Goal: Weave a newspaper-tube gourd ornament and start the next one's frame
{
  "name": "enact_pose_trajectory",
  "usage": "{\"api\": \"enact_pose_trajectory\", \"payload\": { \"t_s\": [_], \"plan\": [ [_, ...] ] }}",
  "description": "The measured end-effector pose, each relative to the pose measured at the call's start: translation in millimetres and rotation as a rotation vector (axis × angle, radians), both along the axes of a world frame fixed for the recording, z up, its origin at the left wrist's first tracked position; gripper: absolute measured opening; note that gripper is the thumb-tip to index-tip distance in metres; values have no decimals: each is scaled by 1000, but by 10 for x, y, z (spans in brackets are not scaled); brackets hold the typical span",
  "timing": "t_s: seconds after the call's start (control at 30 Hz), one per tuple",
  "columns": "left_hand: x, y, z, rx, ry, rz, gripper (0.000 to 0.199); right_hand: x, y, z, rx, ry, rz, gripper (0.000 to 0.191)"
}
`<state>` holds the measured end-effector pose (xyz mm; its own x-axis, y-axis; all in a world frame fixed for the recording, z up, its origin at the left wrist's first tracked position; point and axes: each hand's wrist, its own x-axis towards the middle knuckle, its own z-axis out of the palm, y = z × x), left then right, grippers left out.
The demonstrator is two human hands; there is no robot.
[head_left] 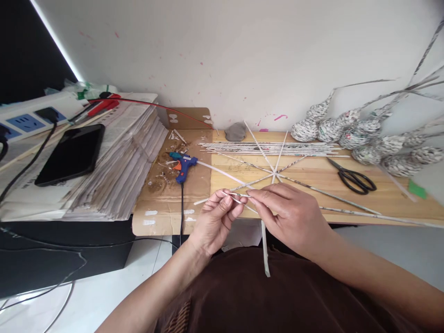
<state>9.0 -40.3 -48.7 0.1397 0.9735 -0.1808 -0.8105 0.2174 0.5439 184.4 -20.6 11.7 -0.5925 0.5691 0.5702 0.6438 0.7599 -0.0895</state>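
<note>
Between my two hands, over the front edge of the wooden board, runs a thin rolled paper strip (pixel 239 194). My left hand (pixel 219 217) pinches its left part between thumb and fingers. The fingertips of my right hand (pixel 289 215) are closed on its right part. Just beyond my fingers lies a star of crossed paper sticks (pixel 274 174), joined at its centre. One pale stick of paper (pixel 265 252) hangs down below my right hand over the brown clothing. My right hand hides part of the star's near side.
A blue glue gun (pixel 185 167) lies on cardboard (pixel 149 217) at the left, beside stacked newspapers (pixel 128 162) with a phone (pixel 71 152). Behind the star are several paper sticks (pixel 277 149). Black scissors (pixel 352 179) and woven paper shapes (pixel 367 129) sit right.
</note>
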Motion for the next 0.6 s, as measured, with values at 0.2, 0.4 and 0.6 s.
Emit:
{"api": "enact_pose_trajectory", "payload": {
  "t_s": [0.2, 0.4, 0.6],
  "plan": [
    [0, 6, -34, -6, -73, -34, 22, -44, -9, 10, 12, 61, 24, 17],
    [-7, -12, -34, 48, 15, -44, 18, -68, 9, -25, -25, 74, 28, 17],
    [2, -17, -9, 44, 103, -10, 23, -58, 37, -54, 23, 20, 0, 16]
  ]
}}
